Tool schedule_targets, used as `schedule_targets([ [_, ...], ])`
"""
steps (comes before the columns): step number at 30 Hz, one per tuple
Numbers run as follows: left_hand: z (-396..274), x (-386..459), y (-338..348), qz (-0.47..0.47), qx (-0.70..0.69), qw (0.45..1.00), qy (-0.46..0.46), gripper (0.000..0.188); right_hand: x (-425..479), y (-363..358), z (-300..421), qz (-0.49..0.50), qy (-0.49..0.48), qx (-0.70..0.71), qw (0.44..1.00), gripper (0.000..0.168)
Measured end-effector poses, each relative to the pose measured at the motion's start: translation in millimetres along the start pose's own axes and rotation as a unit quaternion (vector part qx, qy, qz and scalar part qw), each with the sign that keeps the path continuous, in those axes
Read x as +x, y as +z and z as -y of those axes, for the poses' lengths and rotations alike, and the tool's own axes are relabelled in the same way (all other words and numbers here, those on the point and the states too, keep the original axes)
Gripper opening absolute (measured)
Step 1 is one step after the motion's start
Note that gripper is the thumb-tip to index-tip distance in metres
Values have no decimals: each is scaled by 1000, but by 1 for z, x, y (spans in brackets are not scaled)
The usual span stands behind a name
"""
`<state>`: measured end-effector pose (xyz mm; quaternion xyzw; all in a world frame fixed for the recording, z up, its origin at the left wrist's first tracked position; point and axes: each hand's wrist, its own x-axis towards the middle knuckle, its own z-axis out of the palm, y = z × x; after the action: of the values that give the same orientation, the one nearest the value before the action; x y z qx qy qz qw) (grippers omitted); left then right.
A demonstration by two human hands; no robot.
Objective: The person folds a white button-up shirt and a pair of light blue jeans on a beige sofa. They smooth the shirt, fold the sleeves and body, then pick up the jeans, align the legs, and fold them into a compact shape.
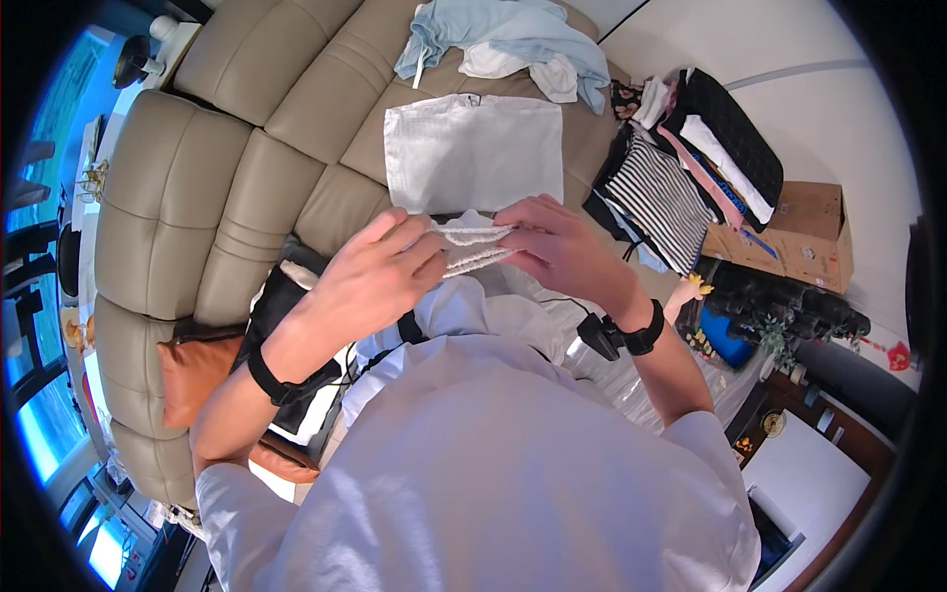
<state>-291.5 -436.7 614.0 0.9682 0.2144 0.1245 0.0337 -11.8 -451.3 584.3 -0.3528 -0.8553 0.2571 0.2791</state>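
My left hand (388, 266) and my right hand (566, 248) hold a small white garment (473, 244) between them, above my lap. Its scalloped, lace-like edges run across the gap between my fingers. What kind of garment it is, I cannot tell. Just beyond my hands, a flat rectangular white cloth (473, 155) lies on the seat of a taupe leather sofa (277, 170). A small dark detail shows at its far edge, and its near edge is partly hidden by my hands.
Farther back lies a loose heap of light blue clothing (488, 29) with white cloth. To the right are stacked folded clothes (662, 185), a cardboard box (803, 248) and a dark planter (777, 296). An orange-brown cushion (200, 374) and dark clothing (281, 318) are at left.
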Motion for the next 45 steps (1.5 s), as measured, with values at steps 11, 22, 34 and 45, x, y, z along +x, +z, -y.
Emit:
schedule_targets([
  [11, -1, 0, -6, -71, -157, 983, -59, 21, 4, -23, 19, -15, 19, 41, 999, 24],
  [22, -9, -3, -6, -52, -327, 927, -176, 14, 3, -32, 27, 24, -10, -33, 999, 27],
  [34, -12, -3, 5, -132, -426, 873, -195, 18, 6, -34, 46, 47, 37, -59, 996, 36],
  [45, -18, 10, -14, -130, -438, 877, -147, 26, 3, -45, 50, 158, 108, -27, 981, 39],
])
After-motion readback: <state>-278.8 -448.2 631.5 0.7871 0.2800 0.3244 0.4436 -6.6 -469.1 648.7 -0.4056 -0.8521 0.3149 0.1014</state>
